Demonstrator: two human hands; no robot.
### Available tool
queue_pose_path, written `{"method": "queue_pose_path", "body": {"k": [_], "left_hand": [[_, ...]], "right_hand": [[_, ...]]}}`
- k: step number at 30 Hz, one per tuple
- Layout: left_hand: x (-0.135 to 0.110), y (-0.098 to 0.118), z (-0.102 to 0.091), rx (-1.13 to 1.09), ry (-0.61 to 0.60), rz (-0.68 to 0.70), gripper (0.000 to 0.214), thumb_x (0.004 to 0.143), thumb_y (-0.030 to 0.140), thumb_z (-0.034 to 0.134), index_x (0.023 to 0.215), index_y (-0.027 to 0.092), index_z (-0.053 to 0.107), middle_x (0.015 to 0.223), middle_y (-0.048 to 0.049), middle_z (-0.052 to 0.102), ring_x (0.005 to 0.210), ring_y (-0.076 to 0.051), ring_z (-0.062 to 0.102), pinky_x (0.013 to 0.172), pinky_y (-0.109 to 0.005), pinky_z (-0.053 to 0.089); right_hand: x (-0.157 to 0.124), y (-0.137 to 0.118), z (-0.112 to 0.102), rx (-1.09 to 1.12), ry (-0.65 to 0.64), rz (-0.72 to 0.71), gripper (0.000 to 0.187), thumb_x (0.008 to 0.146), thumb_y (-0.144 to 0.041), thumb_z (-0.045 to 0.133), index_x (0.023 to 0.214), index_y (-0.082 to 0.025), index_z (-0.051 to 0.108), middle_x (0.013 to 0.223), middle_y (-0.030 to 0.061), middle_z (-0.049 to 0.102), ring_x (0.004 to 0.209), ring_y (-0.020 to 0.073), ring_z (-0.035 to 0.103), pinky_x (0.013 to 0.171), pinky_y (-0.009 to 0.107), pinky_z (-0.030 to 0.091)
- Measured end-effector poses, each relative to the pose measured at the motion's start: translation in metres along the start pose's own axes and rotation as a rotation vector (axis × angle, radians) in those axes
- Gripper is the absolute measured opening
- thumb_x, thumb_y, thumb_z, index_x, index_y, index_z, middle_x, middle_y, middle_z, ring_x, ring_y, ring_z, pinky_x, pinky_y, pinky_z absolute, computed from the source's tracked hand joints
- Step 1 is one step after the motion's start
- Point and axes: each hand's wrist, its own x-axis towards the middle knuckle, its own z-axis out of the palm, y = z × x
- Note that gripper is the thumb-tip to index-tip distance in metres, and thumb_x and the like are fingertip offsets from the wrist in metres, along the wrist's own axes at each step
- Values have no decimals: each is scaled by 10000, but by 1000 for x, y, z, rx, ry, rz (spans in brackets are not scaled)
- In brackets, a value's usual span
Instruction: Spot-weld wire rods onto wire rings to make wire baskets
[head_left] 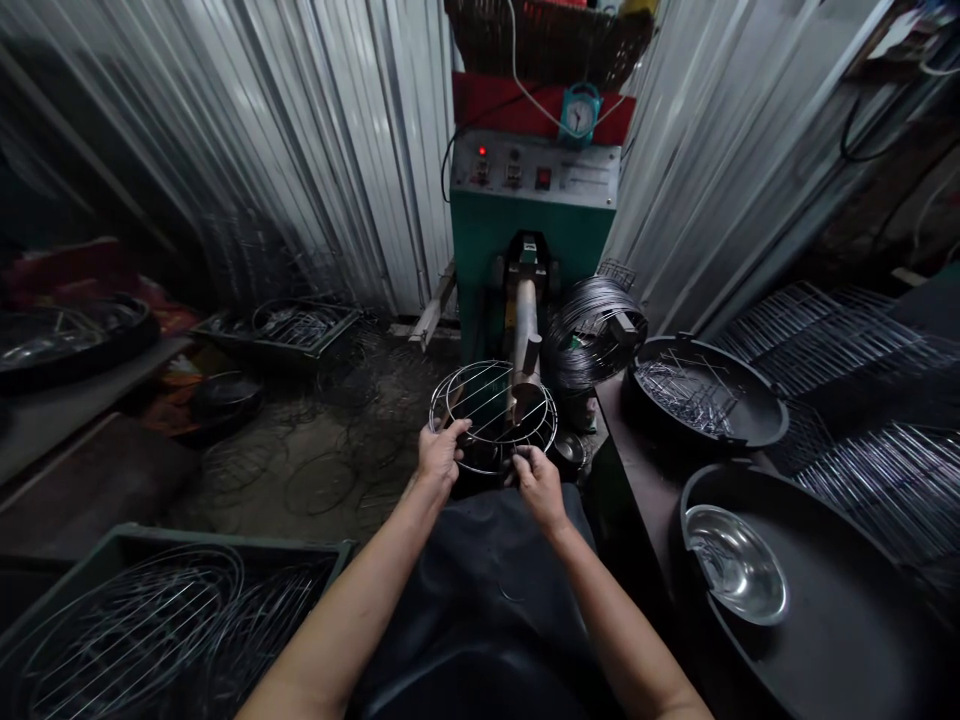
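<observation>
A round wire rack [491, 412] with two rings and thin cross wires sits over the arm of a green welding machine [529, 240]. My left hand [440, 452] grips the rack's near left rim, fingers curled round the wire. My right hand [537, 481] pinches the near rim at its lower right, fingers closed on the wire. The machine's metal arm [524, 340] reaches toward me and passes through the rack. Both forearms stretch forward over a dark apron on my lap.
A coil of wire [592, 330] hangs right of the machine. Black pans on the right hold short wire pieces [686, 395] and a steel bowl [733, 560]. Flat wire grids [862, 400] are stacked far right. A green crate of wire racks [150, 620] sits lower left.
</observation>
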Motion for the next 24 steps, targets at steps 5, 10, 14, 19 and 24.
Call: {"method": "queue_pose_path", "body": {"k": [5,10,14,19,24], "left_hand": [[3,0,2,1,1,-17,536,464,208,755,894,183,434,566,97,448,412,-50,411,349,-164,228],[10,-1,6,22,16,-20,553,462,198,764,905,187,433,571,88,468,431,-63,437,355,-163,230],[15,-1,9,27,7,-11,521,477,204,756,896,184,445,576,85,471,434,-65,446,356,-164,246],[20,0,18,-5,-19,-29,494,466,199,753,845,186,437,522,106,421,387,-54,394,344,-163,219],[22,-5,21,9,-10,-75,471,437,237,790,755,180,447,523,97,403,380,-34,329,348,-163,186]], "right_hand": [[4,3,-1,7,9,7,227,820,-404,491,879,-191,542,738,25,642,523,144,585,485,246,451],[9,5,-1,17,8,5,232,821,-414,496,884,-195,540,744,23,642,540,149,592,476,244,452],[15,4,-3,-25,15,-32,214,835,-398,488,868,-196,550,703,9,626,529,140,577,508,243,449],[25,6,-6,-44,21,-60,207,837,-385,479,868,-193,550,687,-1,610,516,135,565,519,243,438],[30,2,-4,-23,5,-24,219,832,-390,479,851,-189,565,672,1,609,494,135,555,479,240,418]]}}
